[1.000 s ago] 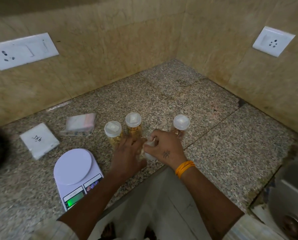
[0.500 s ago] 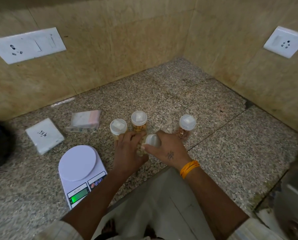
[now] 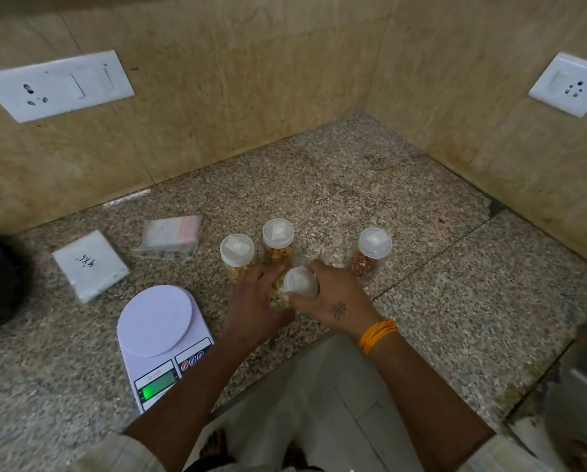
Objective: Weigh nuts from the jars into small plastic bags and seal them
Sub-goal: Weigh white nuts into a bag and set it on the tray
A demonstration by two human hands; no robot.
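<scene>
From the head view, both hands are working on 1 jar (image 3: 281,294) at the near edge of the tabletop (image 3: 421,301). The left hand (image 3: 254,301) is wrapping its fingers round the jar's clear body, most likely bracing it. The right hand (image 3: 333,298) is curling over the white lid (image 3: 300,281), fingers and thumb pinching its rim, which looks like a twisting grip to get it open. Pale nuts are showing through the jar wall between the hands.

3 more jars are standing upright just behind: the left jar (image 3: 237,255) and the middle jar (image 3: 278,238) close together, the right jar (image 3: 373,248) a little apart, all capped. They are sitting within easy reach, probably waiting their turn.

The scale (image 3: 159,332) is lying just left of the hands with its display glowing green and its plate bare, so nothing is being weighed yet. The packet of bags (image 3: 169,235) and a white pack (image 3: 89,264) are lying further left, untouched.

Compared with 0.5 s ago, the hands are staying clamped on the same jar in the same spot, and the lid is showing a touch more fully beside the right hand. Against 1.0 s ago, that lid is far more exposed, since the right hand was covering it then. The other jars and the scale are keeping their places.
</scene>
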